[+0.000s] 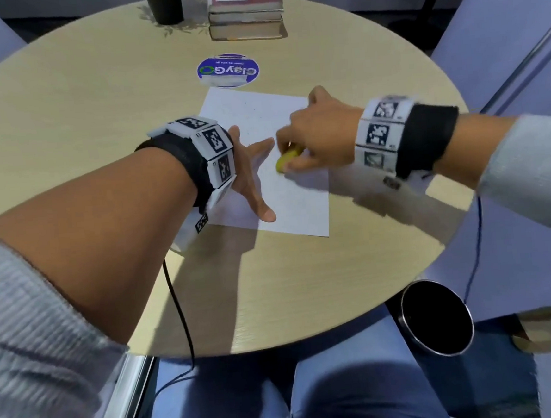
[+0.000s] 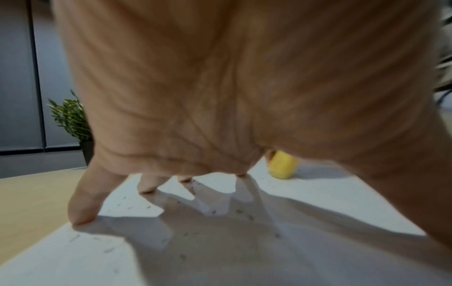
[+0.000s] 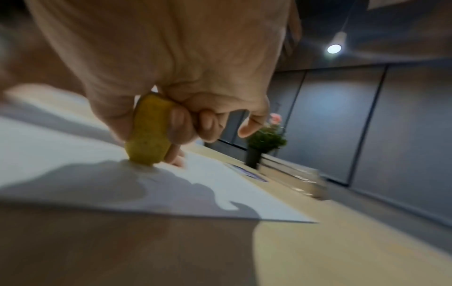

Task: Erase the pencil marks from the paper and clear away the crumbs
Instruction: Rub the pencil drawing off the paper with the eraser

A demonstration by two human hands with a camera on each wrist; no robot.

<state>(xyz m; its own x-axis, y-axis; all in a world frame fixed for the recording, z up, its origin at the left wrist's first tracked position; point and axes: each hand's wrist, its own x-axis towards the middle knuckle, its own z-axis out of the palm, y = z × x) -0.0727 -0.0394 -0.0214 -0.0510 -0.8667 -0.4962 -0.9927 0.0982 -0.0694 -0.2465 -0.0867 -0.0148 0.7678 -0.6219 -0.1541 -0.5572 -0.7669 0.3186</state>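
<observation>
A white sheet of paper (image 1: pixel 295 204) lies in the middle of the round wooden table (image 1: pixel 61 103). My left hand (image 1: pixel 250 174) presses on the sheet's left part with fingers spread and straight; its fingertips (image 2: pixel 80 214) stand on the paper (image 2: pixel 318 203). My right hand (image 1: pixel 314 133) pinches a yellow eraser (image 1: pixel 285 162) whose lower end touches the sheet near its middle. In the right wrist view the eraser (image 3: pixel 148 131) sits between thumb and fingers, its tip on the paper (image 3: pixel 49 151). Small dark eraser crumbs (image 2: pixel 215 211) are scattered over the sheet. The eraser (image 2: pixel 282 165) shows beyond my left palm.
A round blue sticker (image 1: pixel 227 70) sits just beyond the paper. A stack of books (image 1: pixel 245 13) and a dark plant pot (image 1: pixel 167 4) stand at the table's far edge. A dark metal bin (image 1: pixel 436 318) stands on the floor at the near right.
</observation>
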